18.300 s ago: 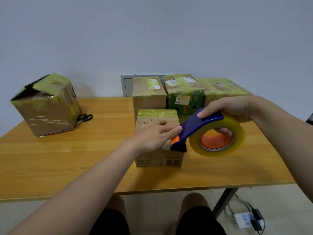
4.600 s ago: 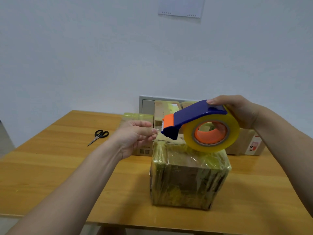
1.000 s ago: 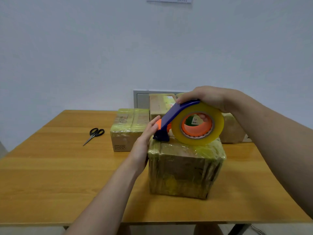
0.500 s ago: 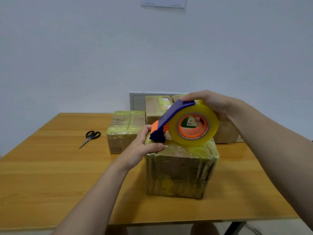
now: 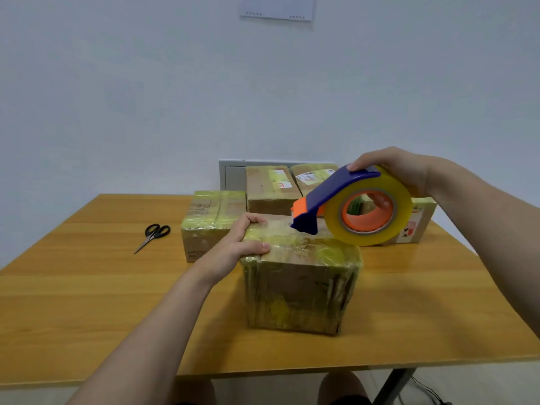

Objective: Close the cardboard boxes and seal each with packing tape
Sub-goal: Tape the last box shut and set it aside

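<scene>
I am on the nearest cardboard box (image 5: pixel 301 285), which sits closed at the middle of the desk (image 5: pixel 87 287), its top and sides already layered in yellowish tape. My left hand (image 5: pixel 233 249) clamps its top left edge, fingers curled over the far side and thumb pressed on the near rim, holding it steady. My right hand (image 5: pixel 400 176) has its grip closed around the tape dispenser (image 5: pixel 350 206), fingers through the orange core, with the blue nose tipped down just above the box top; I cannot tell whether a strip is attached.

Behind it, four more boxes stand closed and taped: one (image 5: pixel 210 220) just to the left, two (image 5: pixel 268 188) against the wall, one (image 5: pixel 418 220) partly hidden by the roll. So I judge this the last box, nearly sealed. Every box is shut, so their contents stay hidden. Scissors (image 5: pixel 153 235) lie untouched, well to the left.
</scene>
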